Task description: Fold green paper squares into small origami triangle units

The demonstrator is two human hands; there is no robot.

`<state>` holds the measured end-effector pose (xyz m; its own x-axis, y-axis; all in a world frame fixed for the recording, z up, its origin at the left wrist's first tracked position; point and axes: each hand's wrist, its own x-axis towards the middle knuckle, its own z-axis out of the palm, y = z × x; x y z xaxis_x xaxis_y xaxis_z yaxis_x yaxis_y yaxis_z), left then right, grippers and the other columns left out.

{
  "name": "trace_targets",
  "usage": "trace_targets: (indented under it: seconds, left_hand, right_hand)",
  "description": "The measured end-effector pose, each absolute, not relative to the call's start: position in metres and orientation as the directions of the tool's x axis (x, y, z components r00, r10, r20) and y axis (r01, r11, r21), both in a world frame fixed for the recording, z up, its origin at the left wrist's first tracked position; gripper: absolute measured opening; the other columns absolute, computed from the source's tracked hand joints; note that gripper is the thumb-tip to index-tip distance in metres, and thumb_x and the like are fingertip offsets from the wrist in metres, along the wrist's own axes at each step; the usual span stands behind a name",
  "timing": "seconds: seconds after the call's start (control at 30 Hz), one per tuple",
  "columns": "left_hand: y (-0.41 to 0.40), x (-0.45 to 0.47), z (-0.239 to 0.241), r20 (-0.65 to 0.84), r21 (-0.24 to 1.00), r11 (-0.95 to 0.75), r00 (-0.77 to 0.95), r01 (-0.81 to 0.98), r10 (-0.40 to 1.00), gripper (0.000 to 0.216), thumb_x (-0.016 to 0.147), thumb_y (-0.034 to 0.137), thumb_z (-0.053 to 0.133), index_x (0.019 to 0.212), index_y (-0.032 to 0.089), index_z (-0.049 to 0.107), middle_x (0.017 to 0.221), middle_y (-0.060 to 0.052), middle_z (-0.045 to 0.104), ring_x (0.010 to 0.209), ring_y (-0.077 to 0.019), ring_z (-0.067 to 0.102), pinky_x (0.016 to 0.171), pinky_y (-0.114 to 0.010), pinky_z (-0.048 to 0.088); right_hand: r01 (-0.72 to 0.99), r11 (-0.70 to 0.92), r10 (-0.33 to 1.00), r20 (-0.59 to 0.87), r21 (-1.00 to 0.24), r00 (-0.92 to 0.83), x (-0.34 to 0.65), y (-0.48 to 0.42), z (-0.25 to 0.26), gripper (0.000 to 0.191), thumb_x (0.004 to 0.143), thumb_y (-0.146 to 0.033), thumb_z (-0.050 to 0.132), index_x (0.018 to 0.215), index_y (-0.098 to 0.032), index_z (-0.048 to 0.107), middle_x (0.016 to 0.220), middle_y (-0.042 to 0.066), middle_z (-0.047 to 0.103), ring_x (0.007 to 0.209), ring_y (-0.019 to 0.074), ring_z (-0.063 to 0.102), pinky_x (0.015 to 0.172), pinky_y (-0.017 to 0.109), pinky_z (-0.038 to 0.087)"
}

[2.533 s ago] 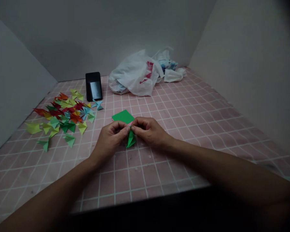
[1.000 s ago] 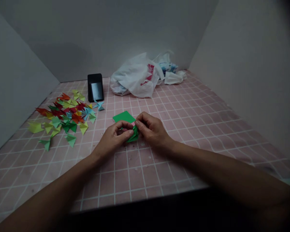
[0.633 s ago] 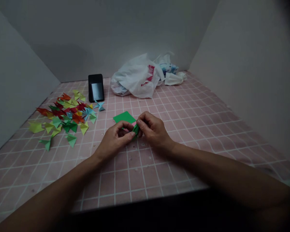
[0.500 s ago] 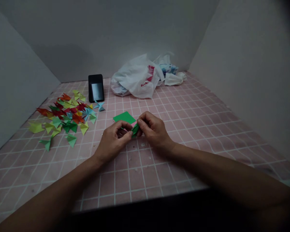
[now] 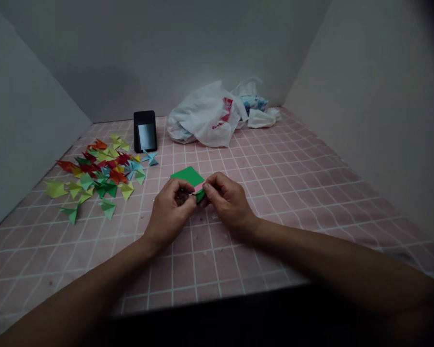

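Between my two hands is a small folded piece of green paper, partly covered by the fingertips. My left hand pinches its left end with thumb and fingers. At the other end, my right hand grips it the same way. Just behind them a flat green sheet of paper lies on the table, with a pink edge showing under it near my fingers. To the left spreads a pile of folded paper figures in green, yellow, red, orange and light blue.
A black device with a screen stands upright behind the paper figures. Toward the back wall lie a crumpled white plastic bag and a blue-and-white package. The table wears a pink checked cloth; pale walls enclose three sides.
My right hand has shifted slightly lower, and the folded green paper has turned flatter between my fingers. More of the pink edge shows behind it. The view has moved a little.
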<state>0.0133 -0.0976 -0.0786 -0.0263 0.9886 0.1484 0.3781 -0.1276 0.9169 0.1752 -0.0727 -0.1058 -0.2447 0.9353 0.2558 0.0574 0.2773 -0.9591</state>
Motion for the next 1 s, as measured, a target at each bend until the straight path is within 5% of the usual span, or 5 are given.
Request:
trace_targets:
  seconds: [0.23,1.0]
  left_hand:
    - [-0.0990,0.0146,-0.0817,0.033,0.971,-0.027,-0.023,0.238,0.999,0.018,0.079,0.032,0.068,0.089,0.020,0.060,0.083,-0.001,0.062,0.074,-0.0162,0.059,0.067,-0.029,0.047]
    - [-0.0988,0.0153,-0.0765,0.079,0.967,-0.061,-0.062,0.249,0.995,0.017,0.076,0.029,0.071,0.088,0.020,0.062,0.070,0.003,0.057,0.062,-0.0131,0.053,0.058,-0.026,0.042]
  right_hand:
    - [0.005,0.268,0.934,0.259,-0.963,-0.247,0.1745,-0.0722,-0.1100,0.020,0.100,-0.036,0.056,0.086,-0.022,0.052,0.074,-0.001,0.062,0.065,0.0141,0.066,0.065,0.030,0.053]
    - [0.063,0.292,0.931,0.269,-0.954,-0.246,0.1751,-0.0754,-0.1058,0.020,0.099,-0.035,0.056,0.085,-0.022,0.051,0.075,0.001,0.063,0.067,0.0150,0.065,0.065,0.031,0.052]
